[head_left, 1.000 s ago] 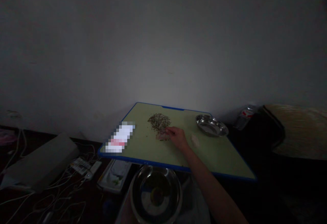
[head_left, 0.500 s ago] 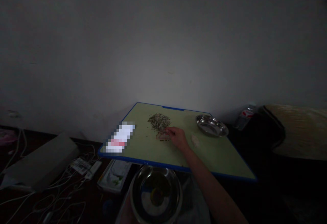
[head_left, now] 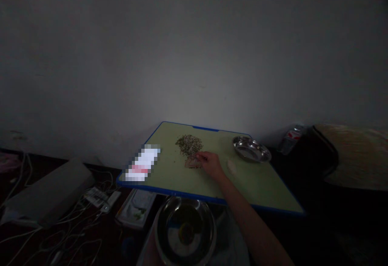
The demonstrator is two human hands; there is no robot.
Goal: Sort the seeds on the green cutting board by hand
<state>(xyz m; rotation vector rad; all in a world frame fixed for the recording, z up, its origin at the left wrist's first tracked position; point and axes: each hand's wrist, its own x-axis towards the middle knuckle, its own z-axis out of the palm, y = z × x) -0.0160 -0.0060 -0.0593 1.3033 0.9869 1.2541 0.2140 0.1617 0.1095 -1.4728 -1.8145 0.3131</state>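
Note:
My right hand (head_left: 209, 164) reaches over the pale green folding table (head_left: 172, 179) with its fingers pinched together. Whatever lies between the fingertips is too small and dark to make out. Just beyond them is a loose pile of small mixed grains or seeds (head_left: 189, 144). A thin, pinkish, see-through patch (head_left: 192, 162), perhaps plastic film, lies flat under the fingertips. To the right of the hand rests a pale elongated thing (head_left: 232, 166) of unclear kind. My left hand cannot be made out.
A shallow steel bowl (head_left: 251, 150) stands at the table's right back. Below the front edge is a larger steel bowl (head_left: 209, 233). A blurred-out bright phone-like screen (head_left: 142, 164) lies on the left. Cables, a power strip (head_left: 110, 201) and a bottle (head_left: 292, 136) are around the table.
My right hand stays over the same spot, its fingers shifting only slightly. The see-through patch under them looks a little flatter. Bowls and pile keep their places.

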